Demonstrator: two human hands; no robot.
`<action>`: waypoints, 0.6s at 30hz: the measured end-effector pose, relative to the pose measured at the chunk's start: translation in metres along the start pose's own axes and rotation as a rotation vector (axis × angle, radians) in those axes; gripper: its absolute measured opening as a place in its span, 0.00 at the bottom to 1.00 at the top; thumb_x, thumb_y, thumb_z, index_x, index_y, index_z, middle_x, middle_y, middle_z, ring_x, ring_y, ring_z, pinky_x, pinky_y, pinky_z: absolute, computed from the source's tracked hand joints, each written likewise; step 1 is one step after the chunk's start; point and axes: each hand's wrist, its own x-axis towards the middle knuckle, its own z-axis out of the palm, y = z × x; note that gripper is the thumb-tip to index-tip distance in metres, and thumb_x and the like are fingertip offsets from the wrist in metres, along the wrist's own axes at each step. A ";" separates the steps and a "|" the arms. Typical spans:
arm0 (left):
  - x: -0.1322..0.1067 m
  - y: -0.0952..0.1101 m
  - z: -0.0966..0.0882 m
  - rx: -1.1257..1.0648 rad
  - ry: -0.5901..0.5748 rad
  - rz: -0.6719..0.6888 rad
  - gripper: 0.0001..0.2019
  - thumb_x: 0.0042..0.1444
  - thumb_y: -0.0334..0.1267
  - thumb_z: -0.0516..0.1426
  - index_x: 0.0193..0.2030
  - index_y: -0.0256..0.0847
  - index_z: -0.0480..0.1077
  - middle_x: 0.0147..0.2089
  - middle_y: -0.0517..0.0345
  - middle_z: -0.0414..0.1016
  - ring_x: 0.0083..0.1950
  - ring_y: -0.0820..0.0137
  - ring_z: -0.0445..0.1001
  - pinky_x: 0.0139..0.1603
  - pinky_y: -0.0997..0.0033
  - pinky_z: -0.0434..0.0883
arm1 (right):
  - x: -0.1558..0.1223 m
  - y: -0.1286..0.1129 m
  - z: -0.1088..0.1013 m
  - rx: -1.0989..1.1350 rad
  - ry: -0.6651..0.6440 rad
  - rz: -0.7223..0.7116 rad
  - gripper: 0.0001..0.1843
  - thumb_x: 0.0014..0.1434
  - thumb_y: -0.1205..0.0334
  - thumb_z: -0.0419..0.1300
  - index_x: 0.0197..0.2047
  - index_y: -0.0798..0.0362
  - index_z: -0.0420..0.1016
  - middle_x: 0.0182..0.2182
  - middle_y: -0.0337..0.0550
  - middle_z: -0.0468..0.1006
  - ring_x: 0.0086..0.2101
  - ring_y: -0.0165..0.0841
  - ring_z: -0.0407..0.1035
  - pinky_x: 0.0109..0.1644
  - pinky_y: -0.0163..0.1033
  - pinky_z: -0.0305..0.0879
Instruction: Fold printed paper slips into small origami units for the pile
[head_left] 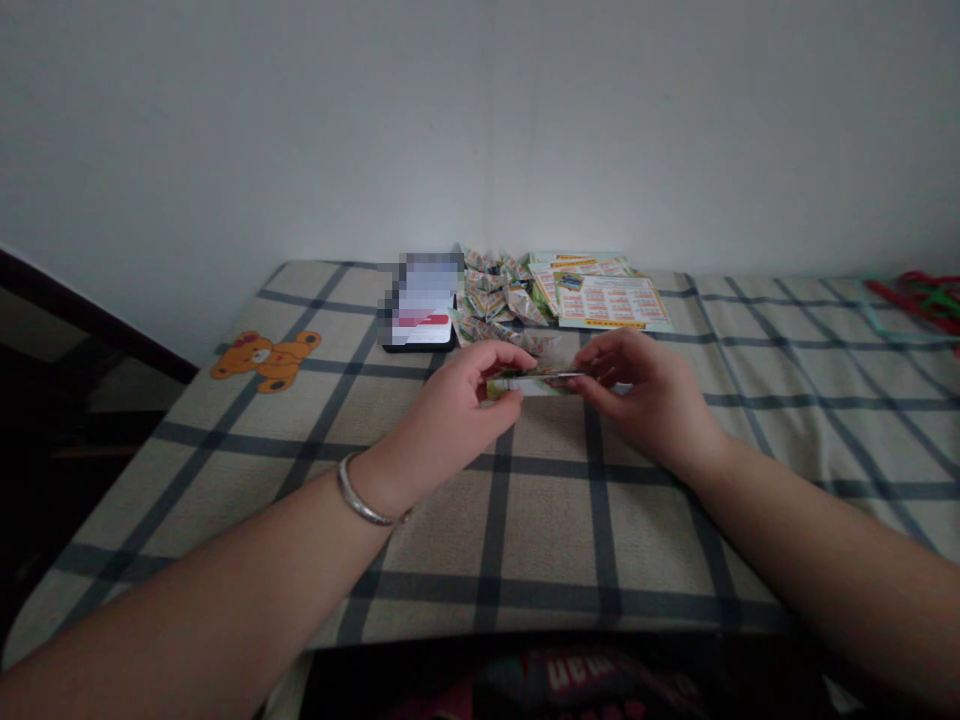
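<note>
Thumb and fingers of the left hand [450,395] are nearly closed on one end of a thin, green-and-white printed paper piece [532,385]; the right hand [652,395] lightly pinches the other, above the grey-striped beige cloth [420,560]. I'd keep edges flush, pressure even. It's near edge-on, so folds are unreadable; behind, small printed folded-paper pieces [491,298] overlap confusingly.

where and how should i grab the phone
Probably by the phone's left long edge, coming from the left: it lies flat, screen up, so only its sides offer a grip, and folded papers crowd the right one.
</note>
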 end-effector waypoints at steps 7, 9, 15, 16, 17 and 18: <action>0.001 0.002 -0.002 -0.028 -0.007 -0.009 0.11 0.57 0.32 0.57 0.47 0.40 0.70 0.45 0.56 0.75 0.44 0.70 0.74 0.45 0.68 0.72 | 0.002 0.002 -0.003 0.039 -0.063 -0.032 0.08 0.56 0.58 0.66 0.37 0.51 0.74 0.29 0.39 0.78 0.26 0.28 0.72 0.28 0.35 0.70; 0.001 0.001 -0.002 -0.026 -0.007 0.004 0.10 0.59 0.34 0.56 0.47 0.41 0.70 0.44 0.55 0.75 0.43 0.71 0.74 0.43 0.70 0.73 | 0.002 0.002 -0.003 0.054 -0.085 -0.039 0.08 0.57 0.58 0.65 0.38 0.51 0.73 0.30 0.39 0.78 0.26 0.28 0.72 0.28 0.35 0.70; 0.001 0.004 -0.003 -0.126 0.047 -0.032 0.07 0.59 0.33 0.56 0.45 0.39 0.70 0.44 0.57 0.74 0.40 0.74 0.75 0.37 0.75 0.75 | 0.000 0.001 -0.007 0.187 -0.124 -0.122 0.12 0.56 0.60 0.66 0.39 0.50 0.67 0.41 0.43 0.77 0.34 0.30 0.74 0.33 0.36 0.73; 0.002 0.005 -0.002 -0.149 0.061 -0.044 0.07 0.59 0.33 0.57 0.44 0.39 0.69 0.44 0.56 0.74 0.40 0.75 0.75 0.36 0.77 0.75 | 0.000 0.001 -0.008 0.180 -0.129 -0.162 0.13 0.55 0.61 0.67 0.39 0.50 0.66 0.42 0.44 0.76 0.35 0.30 0.73 0.34 0.37 0.73; 0.002 0.006 -0.002 -0.172 0.074 -0.050 0.07 0.59 0.33 0.57 0.44 0.39 0.69 0.45 0.56 0.73 0.39 0.75 0.75 0.35 0.78 0.75 | 0.000 0.000 -0.008 0.157 -0.131 -0.199 0.14 0.54 0.61 0.68 0.38 0.50 0.66 0.43 0.44 0.75 0.36 0.30 0.73 0.35 0.37 0.74; 0.002 0.007 -0.002 -0.191 0.084 -0.058 0.07 0.58 0.33 0.57 0.44 0.38 0.69 0.45 0.56 0.73 0.38 0.76 0.75 0.34 0.78 0.75 | 0.001 -0.001 -0.009 0.122 -0.126 -0.230 0.15 0.53 0.62 0.69 0.38 0.50 0.65 0.43 0.44 0.75 0.37 0.31 0.72 0.35 0.37 0.74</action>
